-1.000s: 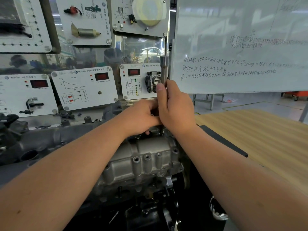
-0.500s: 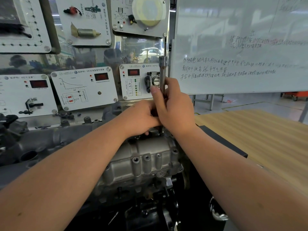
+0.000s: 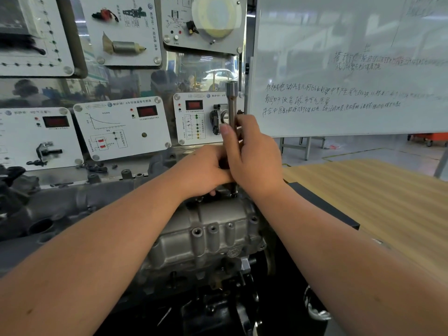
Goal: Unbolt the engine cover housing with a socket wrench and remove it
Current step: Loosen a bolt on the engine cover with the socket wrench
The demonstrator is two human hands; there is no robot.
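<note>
Two bare forearms filled the lower frame, both cut off at the edges. Right hand (image 3: pixel 254 156) was wrapped round the shaft of the socket wrench (image 3: pixel 232 103), thumb laid up along it; grip pressed closed on the tool. Wrench stood nearly upright: a smooth steel rod with a wider cylindrical socket end at top, its lower tip meeting the engine cover housing (image 3: pixel 211 229) just below the hand. The bolt itself was hidden under the tip and could not be made out.

Left hand (image 3: pixel 203 170) lay against the right one, fingers curled down and away from the camera. What they held, if anything, was hidden; state of that grip could not be told.

Housing sat at centre, directly beneath both hands: cast grey metal, dull and slightly grainy, ribbed, with a row of round bosses with bolt holes along its near face. Its upper edge was covered by the hands. Below it the engine fell into dark shadow, parts indistinct.

Behind stood white instrument panels (image 3: pixel 121 127) with red displays, and a whiteboard (image 3: pixel 351 69) with faint handwriting, partly smeared. A bench (image 3: pixel 375 197) with pale wood-grain top ran off to the right.
</note>
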